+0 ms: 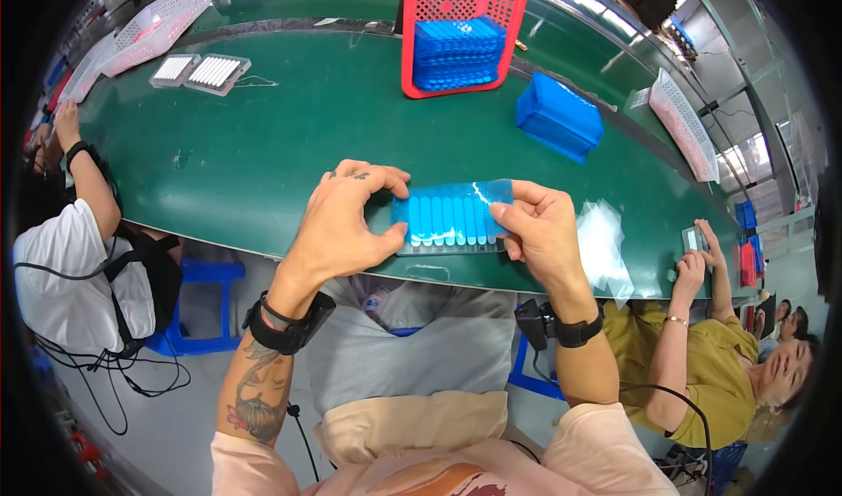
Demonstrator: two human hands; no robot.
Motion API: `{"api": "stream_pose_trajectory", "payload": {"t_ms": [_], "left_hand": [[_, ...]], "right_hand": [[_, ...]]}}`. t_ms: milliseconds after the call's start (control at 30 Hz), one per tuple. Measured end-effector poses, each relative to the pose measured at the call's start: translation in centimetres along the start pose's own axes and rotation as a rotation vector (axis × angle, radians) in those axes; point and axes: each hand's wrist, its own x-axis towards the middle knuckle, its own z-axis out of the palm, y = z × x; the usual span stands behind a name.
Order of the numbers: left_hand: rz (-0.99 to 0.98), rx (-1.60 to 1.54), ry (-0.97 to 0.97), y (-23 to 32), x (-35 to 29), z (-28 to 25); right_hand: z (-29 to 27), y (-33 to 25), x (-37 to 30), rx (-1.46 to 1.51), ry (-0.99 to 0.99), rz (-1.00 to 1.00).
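Observation:
Just above the near edge of the green table, a shallow clear tray [430, 249] holds a row of white rods. A translucent blue plastic sheet [450, 206] lies over the rods and tints them blue. My left hand [351, 220] grips the tray's left end, thumb at the lower corner and fingers curled at the upper one. At the opposite end, my right hand [542, 228] pinches the sheet and tray, its thumb on top and its fingers behind. The undersides of the fingers on both hands are hidden.
Beyond the tray stands a red basket [408, 57] of stacked blue sheets, with a blue stack [561, 117] right of it. Clear plastic bags [602, 246] lie by my right wrist. Rod-filled trays [213, 72] sit far left. Co-workers sit on both sides; white baskets [162, 27] stand beyond.

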Motion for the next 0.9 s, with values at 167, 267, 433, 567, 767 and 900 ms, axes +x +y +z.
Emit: {"api": "stream_pose_trajectory", "payload": {"t_ms": [167,267,433,567,767,900], "left_hand": [[0.012,0.062,-0.026,0.0,0.1,0.0],[-0.012,0.072,-0.051,0.1,0.1,0.1],[0.011,0.103,-0.036,0.2,0.2,0.2],[0.029,0.125,-0.013,0.1,0.0,0.2],[0.018,0.088,-0.049,0.4,0.0,0.1],[0.068,0.132,-0.001,0.3,-0.1,0.5]], "right_hand": [[-0.5,0.4,0.2,0.017,-0.013,0.004],[-0.7,0.5,0.3,0.008,-0.019,-0.003],[-0.8,-0.1,0.3,-0.021,-0.022,0.017],[-1.0,0.0,0.3,-0.069,-0.006,-0.002],[-2.4,-1.1,-0.5,-0.340,0.202,-0.091],[2.8,-0.2,-0.8,-0.942,-0.123,-0.718]]}}
